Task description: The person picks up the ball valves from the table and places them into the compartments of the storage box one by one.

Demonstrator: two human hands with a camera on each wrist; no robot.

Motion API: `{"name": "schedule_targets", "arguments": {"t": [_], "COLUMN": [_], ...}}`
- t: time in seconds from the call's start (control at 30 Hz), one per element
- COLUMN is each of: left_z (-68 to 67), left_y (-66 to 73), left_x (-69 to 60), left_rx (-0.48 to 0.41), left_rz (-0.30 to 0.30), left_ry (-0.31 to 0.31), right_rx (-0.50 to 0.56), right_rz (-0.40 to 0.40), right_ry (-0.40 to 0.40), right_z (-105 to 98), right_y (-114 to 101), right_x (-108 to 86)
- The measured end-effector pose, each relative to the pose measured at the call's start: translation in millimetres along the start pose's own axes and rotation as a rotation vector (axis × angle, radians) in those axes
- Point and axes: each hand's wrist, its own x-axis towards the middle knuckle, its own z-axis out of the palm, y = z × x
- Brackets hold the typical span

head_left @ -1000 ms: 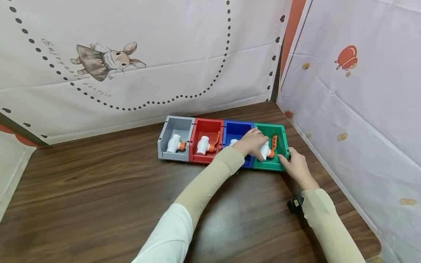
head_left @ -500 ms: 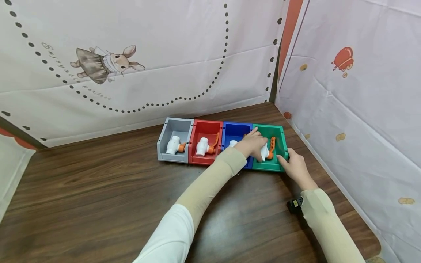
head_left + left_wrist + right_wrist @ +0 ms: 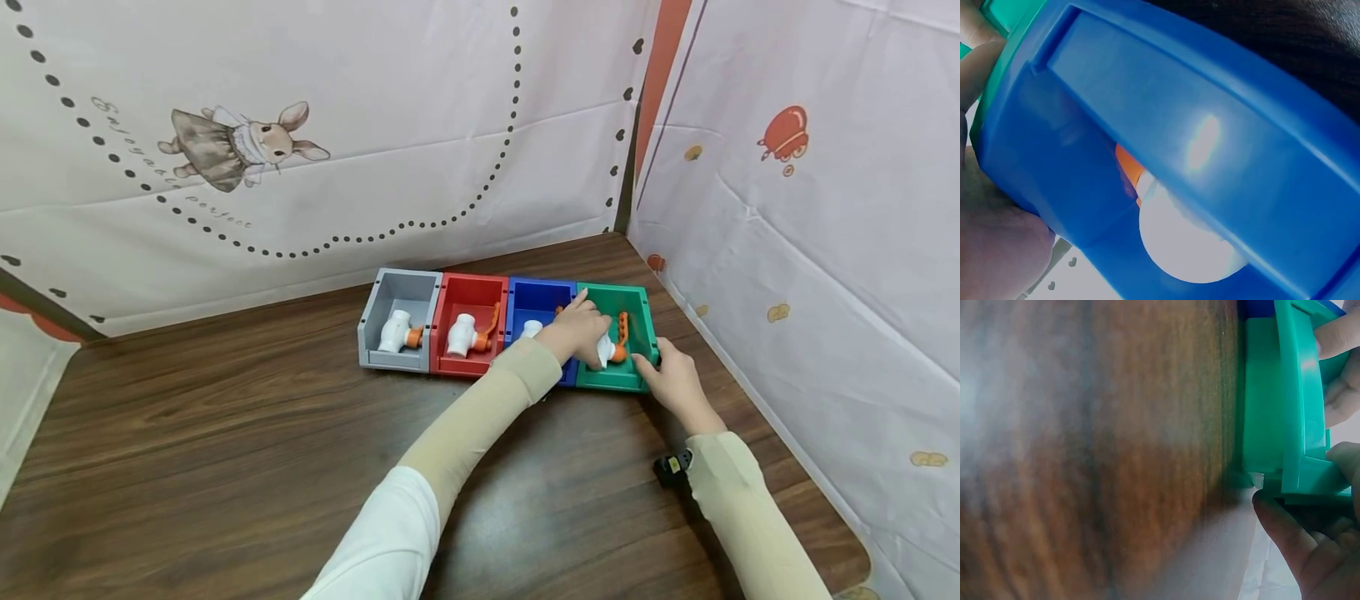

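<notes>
Over the wall between the blue bin and the green bin, my left hand grips the green bin's left side. My right hand pinches the right wall of that bin near its front corner. A white ball valve with an orange handle lies in the green bin, partly behind my left hand. In the left wrist view, a white valve body with a bit of orange shows inside the blue bin. The right wrist view has my right fingers at the green bin's corner.
To the left, joined in the same row, are a red bin and a grey bin, each holding a white ball valve. The row stands on a dark wooden table. Printed cloth hangs behind and to the right.
The view has tilted slightly, so everything sits a little differently in the picture. Both hands stay at the green bin, and the bins and valves keep their places.
</notes>
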Motion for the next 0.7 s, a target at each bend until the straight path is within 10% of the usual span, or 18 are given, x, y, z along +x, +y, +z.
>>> {"name": "schedule_targets", "arguments": {"t": [0.7], "left_z": [3.2], "left_y": [-6.9], "left_x": [-12.2], "left_rx": [-0.227], "left_rz": [0.064], "left_ry": [0.079], "right_rx": [-0.002], "right_rz": [0.002], "right_ry": [0.011], "right_z": [0], "right_y": [-1], "right_x": [-1.9]}}
